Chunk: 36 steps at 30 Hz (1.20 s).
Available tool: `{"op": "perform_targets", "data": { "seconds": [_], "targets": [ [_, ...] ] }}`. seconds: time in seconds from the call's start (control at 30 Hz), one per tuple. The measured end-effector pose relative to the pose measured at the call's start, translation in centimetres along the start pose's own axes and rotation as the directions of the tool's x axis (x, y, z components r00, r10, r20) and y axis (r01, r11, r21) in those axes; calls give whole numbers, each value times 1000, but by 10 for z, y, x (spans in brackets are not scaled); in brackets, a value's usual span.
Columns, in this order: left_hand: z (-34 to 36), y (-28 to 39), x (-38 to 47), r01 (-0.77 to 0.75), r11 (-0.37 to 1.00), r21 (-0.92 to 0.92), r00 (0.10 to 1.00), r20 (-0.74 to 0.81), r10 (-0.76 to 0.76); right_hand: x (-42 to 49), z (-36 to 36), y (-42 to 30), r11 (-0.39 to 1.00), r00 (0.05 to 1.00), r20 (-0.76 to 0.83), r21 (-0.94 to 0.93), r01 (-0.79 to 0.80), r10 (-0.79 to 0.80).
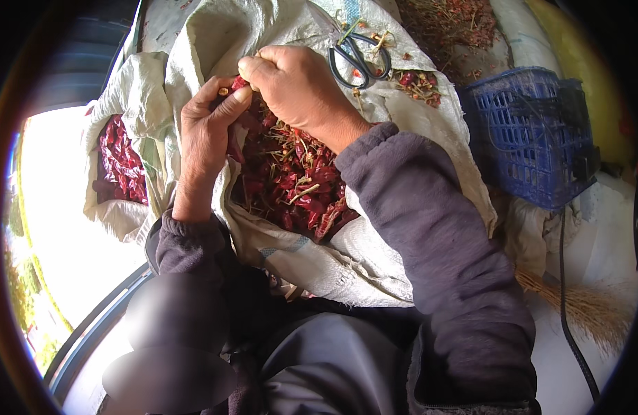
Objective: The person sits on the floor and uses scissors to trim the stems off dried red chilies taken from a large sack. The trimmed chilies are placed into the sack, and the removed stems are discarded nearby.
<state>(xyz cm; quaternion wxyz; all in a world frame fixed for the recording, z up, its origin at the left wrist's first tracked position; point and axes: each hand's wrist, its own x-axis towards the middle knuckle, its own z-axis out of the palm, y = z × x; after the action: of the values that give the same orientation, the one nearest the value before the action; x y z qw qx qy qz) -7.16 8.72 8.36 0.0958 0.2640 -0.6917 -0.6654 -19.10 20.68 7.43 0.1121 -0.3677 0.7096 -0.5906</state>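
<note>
Between the thumb and fingers of my left hand [207, 127] is a dried red chili pepper [239, 83]. More of a dark red pod hangs below that palm. My right hand [295, 85] pinches the same pepper at its upper end, its fingertips touching my left thumb. The right hand's curled fingers hide part of the pod. Below both hands, a woven white sack [370, 259] lies rolled open around a heap of dried red chilies [313, 192] mixed with pale stems. Black-handled scissors [356, 59] rest on the sack's far flap, right of my right hand.
Stem scraps [420, 88] lie near the scissors. At left, a second sack [111, 213] holds more dried chilies [120, 161]. A blue plastic crate [531, 140] stands at right, above a black cable [564, 301] and a straw broom [588, 308]. Reddish debris [448, 28] covers the far floor.
</note>
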Motion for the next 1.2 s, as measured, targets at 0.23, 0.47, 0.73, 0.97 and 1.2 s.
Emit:
{"op": "perform_targets", "data": {
  "seconds": [0.23, 0.47, 0.73, 0.97, 1.2],
  "targets": [
    [-13, -2, 5, 32, 997, -71, 994, 107, -24, 4, 0, 7, 918, 963, 33, -293, 266, -268],
    [13, -4, 2, -29, 992, 119, 970, -237, 57, -3, 22, 13, 833, 946, -40, -486, 264, -322],
    [15, -19, 7, -123, 895, -429, 985, -163, 58, -2, 36, 8, 808, 918, -26, 483, -336, 397],
    [20, -3, 0, -134, 987, -88, 969, -219, 112, -2, 17, 5, 905, 894, -211, -255, 339, -395],
    [30, -47, -20, -483, 695, 533, 841, 61, 538, 11, 30, 3, 1000, 982, -191, 5, 8, -7]
  ]
}}
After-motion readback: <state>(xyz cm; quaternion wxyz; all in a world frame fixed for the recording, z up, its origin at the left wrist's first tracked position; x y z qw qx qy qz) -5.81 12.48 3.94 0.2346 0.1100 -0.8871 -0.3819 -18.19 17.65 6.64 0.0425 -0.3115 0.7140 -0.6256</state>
